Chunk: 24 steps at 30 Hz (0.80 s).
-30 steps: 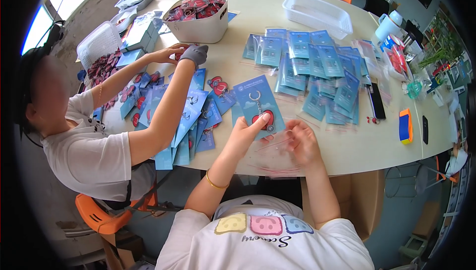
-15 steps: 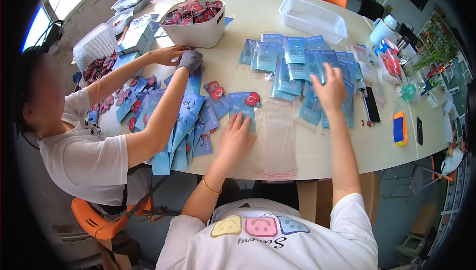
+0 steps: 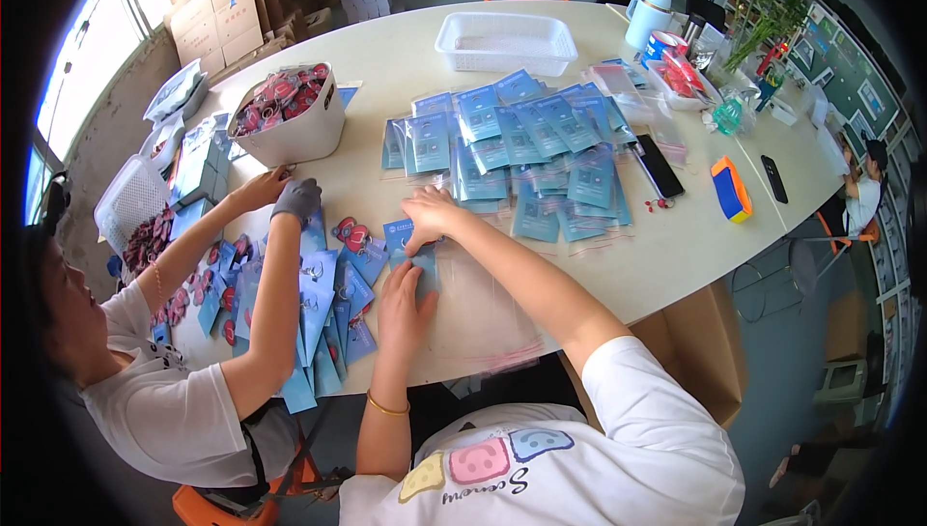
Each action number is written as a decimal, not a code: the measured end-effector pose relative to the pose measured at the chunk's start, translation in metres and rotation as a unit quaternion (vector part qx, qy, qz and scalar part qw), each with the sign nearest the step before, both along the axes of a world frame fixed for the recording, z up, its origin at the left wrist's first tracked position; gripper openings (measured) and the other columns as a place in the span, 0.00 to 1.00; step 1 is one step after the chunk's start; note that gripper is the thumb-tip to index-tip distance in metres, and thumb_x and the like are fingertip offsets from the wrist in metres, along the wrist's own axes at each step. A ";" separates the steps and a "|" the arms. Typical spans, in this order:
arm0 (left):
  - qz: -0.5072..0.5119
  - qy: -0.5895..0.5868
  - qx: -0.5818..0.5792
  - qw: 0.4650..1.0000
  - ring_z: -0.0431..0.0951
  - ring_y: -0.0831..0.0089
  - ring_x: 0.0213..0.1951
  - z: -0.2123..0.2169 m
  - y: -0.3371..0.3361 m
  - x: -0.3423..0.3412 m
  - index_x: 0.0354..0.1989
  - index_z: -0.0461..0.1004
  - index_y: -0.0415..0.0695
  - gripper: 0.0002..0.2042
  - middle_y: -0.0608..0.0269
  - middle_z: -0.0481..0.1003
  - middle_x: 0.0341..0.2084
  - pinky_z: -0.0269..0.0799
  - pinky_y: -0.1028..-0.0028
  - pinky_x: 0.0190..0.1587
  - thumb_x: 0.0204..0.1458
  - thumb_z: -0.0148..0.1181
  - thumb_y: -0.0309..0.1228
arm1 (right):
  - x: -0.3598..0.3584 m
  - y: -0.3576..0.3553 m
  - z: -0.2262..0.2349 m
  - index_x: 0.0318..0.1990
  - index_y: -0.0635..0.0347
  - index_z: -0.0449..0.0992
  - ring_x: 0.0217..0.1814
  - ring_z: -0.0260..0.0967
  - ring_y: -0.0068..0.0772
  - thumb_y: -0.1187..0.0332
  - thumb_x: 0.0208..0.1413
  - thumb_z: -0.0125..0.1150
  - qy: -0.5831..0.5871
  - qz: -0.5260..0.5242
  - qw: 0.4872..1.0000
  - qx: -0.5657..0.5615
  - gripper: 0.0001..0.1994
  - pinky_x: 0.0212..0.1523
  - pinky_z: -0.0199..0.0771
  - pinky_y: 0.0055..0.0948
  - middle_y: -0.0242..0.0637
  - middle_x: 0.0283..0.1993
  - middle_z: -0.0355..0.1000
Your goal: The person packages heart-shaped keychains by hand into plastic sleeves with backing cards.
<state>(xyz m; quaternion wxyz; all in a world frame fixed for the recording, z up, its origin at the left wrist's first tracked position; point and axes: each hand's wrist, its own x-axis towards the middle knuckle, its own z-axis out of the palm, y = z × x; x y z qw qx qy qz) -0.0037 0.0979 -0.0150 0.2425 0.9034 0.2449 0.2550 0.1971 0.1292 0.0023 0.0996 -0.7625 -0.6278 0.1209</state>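
A blue card (image 3: 399, 233) lies on the table in front of me, at the right edge of a heap of similar cards. My left hand (image 3: 404, 306) rests on its lower part, fingers stretched out and the thumb apart. Over the card's upper right corner, my right hand (image 3: 432, 215) curls its fingers and thumb inward; whatever is between them is hidden. Clear plastic bags (image 3: 483, 318) lie flat just right of my left hand. Beyond my right hand, several bagged blue cards (image 3: 550, 144) form a pile. Red keychains (image 3: 355, 236) sit on cards to the left.
A co-worker's bare hand (image 3: 261, 190) and gloved hand (image 3: 297, 199) work at the left, near a white bin (image 3: 323, 130) full of red keychains. A white plastic basket (image 3: 507, 55) stands at the back. Phone (image 3: 660, 167) and orange-blue tape dispenser (image 3: 731, 190) lie to the right.
My right hand has moved left from above the bagged pile to the card by my left hand. The view has shifted; the red keychain on that card is now covered.
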 end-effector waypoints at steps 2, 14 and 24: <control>-0.003 -0.049 -0.017 0.999 0.64 0.50 0.56 0.005 0.002 0.000 0.49 0.68 0.36 0.24 0.46 0.66 0.54 0.62 0.62 0.57 0.40 0.64 0.23 | 0.005 -0.007 0.005 0.39 0.59 0.73 0.50 0.67 0.47 0.52 0.28 0.72 0.017 0.005 0.999 0.050 0.29 0.48 0.66 0.42 0.45 0.44 0.71; -0.113 -0.253 -0.456 0.845 0.69 0.88 0.36 0.043 0.013 0.006 0.41 0.76 0.38 0.07 0.75 0.75 0.33 0.64 0.84 0.39 0.56 0.56 0.24 | -0.029 -0.098 0.090 0.51 0.56 0.68 0.54 0.63 0.45 0.63 0.36 0.72 0.067 0.033 0.888 0.453 0.31 0.46 0.66 0.38 0.44 0.54 0.63; -0.080 -0.341 -0.528 0.774 0.72 0.80 0.44 0.050 -0.028 0.014 0.50 0.70 0.37 0.12 0.65 0.74 0.43 0.67 0.79 0.48 0.61 0.47 0.28 | -0.079 -0.140 0.044 0.52 0.57 0.71 0.50 0.63 0.40 0.69 0.42 0.68 0.097 -0.091 0.891 0.434 0.25 0.49 0.64 0.36 0.38 0.51 0.64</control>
